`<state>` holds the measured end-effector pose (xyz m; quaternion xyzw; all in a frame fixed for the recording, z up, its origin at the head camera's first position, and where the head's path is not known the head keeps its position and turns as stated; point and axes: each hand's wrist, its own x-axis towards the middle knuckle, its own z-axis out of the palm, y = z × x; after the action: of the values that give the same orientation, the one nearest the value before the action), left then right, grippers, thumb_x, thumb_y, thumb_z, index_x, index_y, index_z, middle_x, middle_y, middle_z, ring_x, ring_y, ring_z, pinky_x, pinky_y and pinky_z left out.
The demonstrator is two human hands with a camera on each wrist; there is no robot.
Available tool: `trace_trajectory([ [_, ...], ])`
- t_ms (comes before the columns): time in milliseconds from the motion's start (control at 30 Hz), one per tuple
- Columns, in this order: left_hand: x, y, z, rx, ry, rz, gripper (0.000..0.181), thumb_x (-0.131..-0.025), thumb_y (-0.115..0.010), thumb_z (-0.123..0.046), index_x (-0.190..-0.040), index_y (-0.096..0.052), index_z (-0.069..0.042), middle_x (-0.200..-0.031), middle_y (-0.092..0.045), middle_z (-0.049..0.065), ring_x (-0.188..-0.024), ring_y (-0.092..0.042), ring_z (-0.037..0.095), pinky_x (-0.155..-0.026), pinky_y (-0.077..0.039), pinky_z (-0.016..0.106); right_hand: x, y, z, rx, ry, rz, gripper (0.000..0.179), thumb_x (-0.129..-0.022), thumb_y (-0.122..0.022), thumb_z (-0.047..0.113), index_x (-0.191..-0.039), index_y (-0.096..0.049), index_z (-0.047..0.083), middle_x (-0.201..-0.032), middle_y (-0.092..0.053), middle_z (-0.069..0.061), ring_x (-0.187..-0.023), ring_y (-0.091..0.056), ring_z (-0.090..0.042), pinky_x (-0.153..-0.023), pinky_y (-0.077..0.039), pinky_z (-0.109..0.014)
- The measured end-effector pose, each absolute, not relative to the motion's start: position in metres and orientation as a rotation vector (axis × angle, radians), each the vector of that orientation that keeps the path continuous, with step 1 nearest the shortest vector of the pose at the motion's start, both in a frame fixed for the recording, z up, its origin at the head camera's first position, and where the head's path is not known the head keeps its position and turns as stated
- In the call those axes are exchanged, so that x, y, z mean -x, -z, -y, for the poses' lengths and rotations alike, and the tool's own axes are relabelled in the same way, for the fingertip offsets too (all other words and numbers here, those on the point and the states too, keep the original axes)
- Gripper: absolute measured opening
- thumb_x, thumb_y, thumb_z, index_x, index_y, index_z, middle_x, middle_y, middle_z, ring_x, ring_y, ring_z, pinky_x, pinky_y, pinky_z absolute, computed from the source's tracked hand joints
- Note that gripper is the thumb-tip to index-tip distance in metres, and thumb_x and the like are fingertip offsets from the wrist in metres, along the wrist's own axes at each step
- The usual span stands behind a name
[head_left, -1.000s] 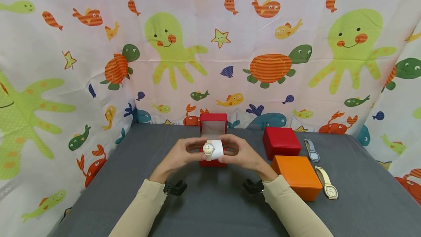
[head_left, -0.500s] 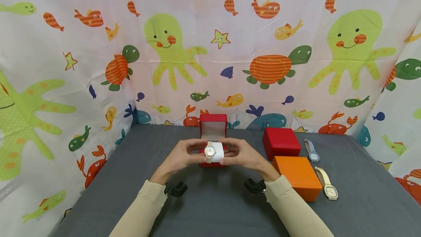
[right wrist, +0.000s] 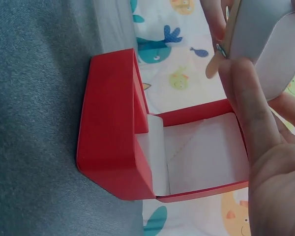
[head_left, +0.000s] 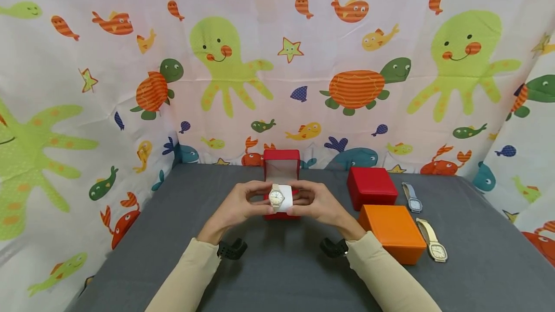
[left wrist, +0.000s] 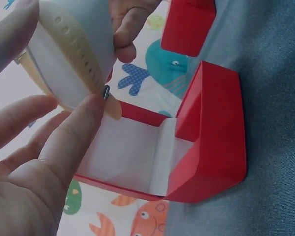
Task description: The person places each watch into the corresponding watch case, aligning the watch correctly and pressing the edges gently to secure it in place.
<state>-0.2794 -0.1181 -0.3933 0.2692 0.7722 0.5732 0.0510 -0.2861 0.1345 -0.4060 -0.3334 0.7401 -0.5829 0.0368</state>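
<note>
A wristwatch with a round dial and a cream strap is wrapped round a white cushion. My left hand pinches it at the watch side, thumb below and fingers above in the head view. On the cushion's other end, my right hand grips with thumb and fingers. The left wrist view shows the holed strap and its metal buckle, a fingertip against the buckle. Just beyond both hands stands a red watch box, its lid raised and its lining white.
To the right stand a closed red box and an orange box. Beside them lie a watch with a pale blue-grey strap and a cream-strapped watch. A sea-animal curtain hangs behind the grey table.
Both hands, with the watch and cushion between them, have come down very slightly. Their hold on either end stays the same, and the boxes stand where they were.
</note>
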Motion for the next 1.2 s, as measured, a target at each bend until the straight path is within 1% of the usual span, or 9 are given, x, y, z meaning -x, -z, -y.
trace_trajectory([
  [133, 0.278, 0.394, 0.116, -0.826, -1.782, -2.334, 0.06, -0.076, -0.081, -0.013, -0.131, -0.058, -0.008, -0.127, -0.054, 0.007, -0.114, -0.054, 0.029, -0.087, -0.051, 0.033, 0.286, 0.406, -0.133, 1.05, 1.792, -2.298, 0.058, -0.081, -0.078, 0.017, -0.132, -0.054, 0.003, -0.114, -0.061, -0.019, -0.092, -0.065, -0.028, -0.081, -0.055, -0.034],
  [267, 0.277, 0.395, 0.114, -0.825, -1.784, -2.359, 0.061, -0.075, -0.082, -0.011, -0.131, -0.058, -0.006, -0.125, -0.055, 0.006, -0.111, -0.056, 0.027, -0.088, -0.051, 0.036, 0.287, 0.409, -0.132, 1.062, 1.781, -2.303, 0.058, -0.081, -0.077, 0.016, -0.132, -0.053, 0.003, -0.114, -0.062, -0.019, -0.092, -0.065, -0.027, -0.08, -0.055, -0.034],
  [467, 0.273, 0.393, 0.11, -0.861, -1.684, -2.465, 0.066, -0.075, -0.082, -0.019, -0.134, -0.054, -0.004, -0.129, -0.054, 0.008, -0.113, -0.058, 0.027, -0.087, -0.051, 0.035, 0.288, 0.408, -0.134, 1.041, 1.742, -2.302, 0.059, -0.082, -0.076, 0.012, -0.135, -0.051, 0.003, -0.116, -0.062, -0.017, -0.095, -0.065, -0.029, -0.081, -0.055, -0.033],
  [533, 0.272, 0.392, 0.11, -0.892, -1.647, -2.47, 0.067, -0.077, -0.081, -0.021, -0.135, -0.053, -0.004, -0.131, -0.053, 0.008, -0.114, -0.057, 0.029, -0.087, -0.051, 0.034, 0.288, 0.406, -0.137, 1.031, 1.741, -2.285, 0.059, -0.082, -0.076, 0.011, -0.135, -0.051, 0.003, -0.116, -0.061, -0.019, -0.095, -0.064, -0.03, -0.081, -0.055, -0.033],
  [633, 0.273, 0.391, 0.113, -0.92, -1.636, -2.433, 0.065, -0.078, -0.08, -0.017, -0.136, -0.052, -0.006, -0.132, -0.051, 0.008, -0.117, -0.054, 0.035, -0.087, -0.051, 0.035, 0.289, 0.405, -0.139, 1.022, 1.733, -2.258, 0.058, -0.082, -0.075, 0.012, -0.135, -0.051, 0.004, -0.117, -0.06, -0.019, -0.096, -0.064, -0.031, -0.081, -0.054, -0.033],
  [800, 0.275, 0.395, 0.115, -0.896, -1.675, -2.371, 0.064, -0.077, -0.079, -0.008, -0.135, -0.052, -0.006, -0.13, -0.05, 0.007, -0.119, -0.051, 0.038, -0.09, -0.05, 0.043, 0.29, 0.405, -0.141, 1.029, 1.71, -2.229, 0.056, -0.084, -0.074, 0.014, -0.134, -0.051, 0.005, -0.118, -0.059, -0.018, -0.096, -0.064, -0.03, -0.081, -0.055, -0.035],
  [933, 0.274, 0.396, 0.112, -0.883, -1.643, -2.43, 0.065, -0.076, -0.081, -0.013, -0.134, -0.053, -0.005, -0.127, -0.052, 0.008, -0.117, -0.053, 0.037, -0.091, -0.048, 0.048, 0.291, 0.407, -0.141, 1.023, 1.73, -2.208, 0.056, -0.083, -0.074, 0.012, -0.134, -0.051, 0.001, -0.117, -0.06, -0.019, -0.096, -0.063, -0.033, -0.079, -0.055, -0.035],
  [1067, 0.272, 0.394, 0.108, -0.85, -1.554, -2.554, 0.066, -0.074, -0.083, -0.018, -0.133, -0.055, -0.008, -0.123, -0.054, 0.005, -0.113, -0.055, 0.032, -0.092, -0.048, 0.047, 0.292, 0.409, -0.14, 1.053, 1.74, -2.193, 0.057, -0.084, -0.073, 0.01, -0.134, -0.049, -0.002, -0.119, -0.058, -0.02, -0.098, -0.061, -0.038, -0.08, -0.055, -0.035],
  [1200, 0.272, 0.395, 0.107, -0.847, -1.498, -2.596, 0.067, -0.073, -0.084, -0.02, -0.133, -0.055, -0.009, -0.124, -0.055, 0.004, -0.111, -0.056, 0.03, -0.094, -0.047, 0.047, 0.291, 0.41, -0.139, 1.063, 1.713, -2.207, 0.055, -0.084, -0.074, 0.013, -0.134, -0.052, 0.003, -0.118, -0.059, -0.017, -0.096, -0.062, -0.036, -0.081, -0.055, -0.034],
])
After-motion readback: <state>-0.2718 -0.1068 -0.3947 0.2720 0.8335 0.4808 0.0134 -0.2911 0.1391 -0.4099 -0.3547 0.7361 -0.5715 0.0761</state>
